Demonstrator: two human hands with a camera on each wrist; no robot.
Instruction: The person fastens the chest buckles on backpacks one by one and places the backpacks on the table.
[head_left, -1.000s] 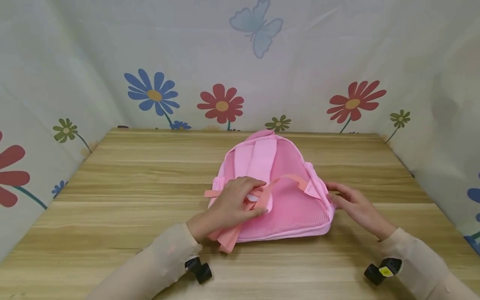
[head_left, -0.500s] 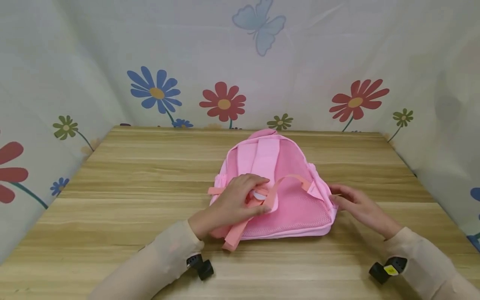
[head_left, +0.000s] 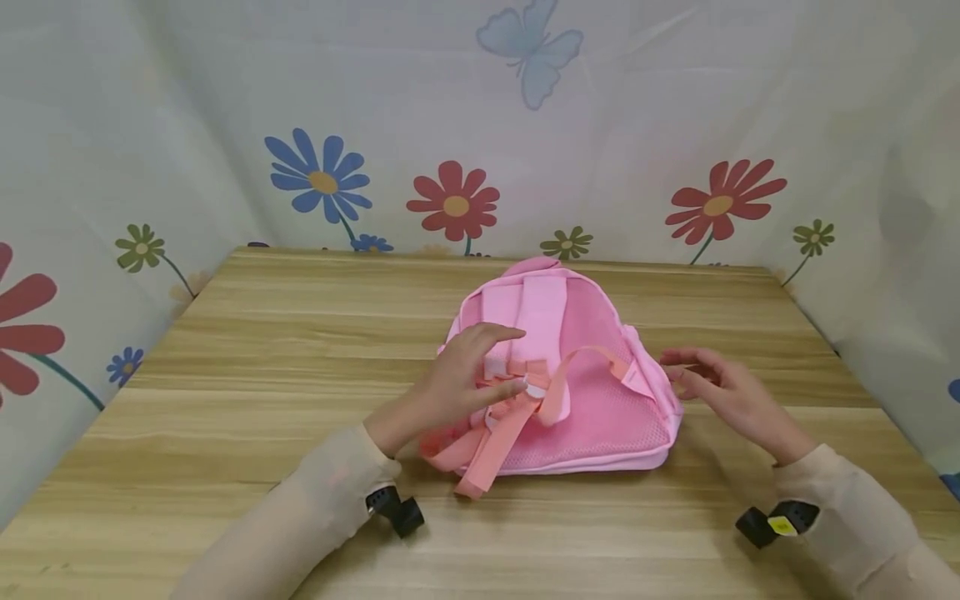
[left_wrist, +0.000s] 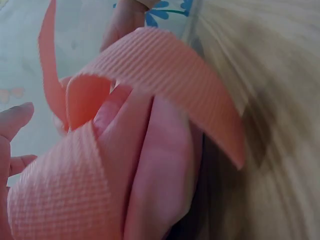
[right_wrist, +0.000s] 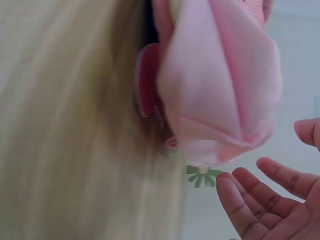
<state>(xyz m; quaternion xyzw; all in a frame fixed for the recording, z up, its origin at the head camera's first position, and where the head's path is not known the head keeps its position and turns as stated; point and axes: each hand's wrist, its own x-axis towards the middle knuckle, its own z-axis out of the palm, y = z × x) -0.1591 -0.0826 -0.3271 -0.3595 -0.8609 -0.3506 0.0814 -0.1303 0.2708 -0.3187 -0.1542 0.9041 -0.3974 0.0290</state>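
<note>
A pink children's backpack (head_left: pixel 615 417) lies on the table with its mesh back and shoulder straps facing up, top end pointing away. Coral webbing straps (head_left: pixel 498 450) bunch at its lower left, beside a small white piece (head_left: pixel 534 388). Over this webbing hovers my left hand (head_left: pixel 442 383), thumb and fingers spread, holding nothing. In the left wrist view, a ribbed webbing strap (left_wrist: pixel 160 65) arches in front of the pink side. My right hand (head_left: pixel 738 408) is just off the bag's right side, fingers loosely bent. The right wrist view shows its fingers apart from the gathered side pocket (right_wrist: pixel 220 75).
The wood-grain table (head_left: pixel 247 417) extends to both sides of the backpack. A white cloth backdrop (head_left: pixel 615 100) printed with flowers and a butterfly encloses it at the back and sides. Small black cameras sit on both wrists.
My left hand has let go of the webbing and drawn back up and left, fingers spreading. My right hand has come slightly away from the bag's side. The backpack stays in place.
</note>
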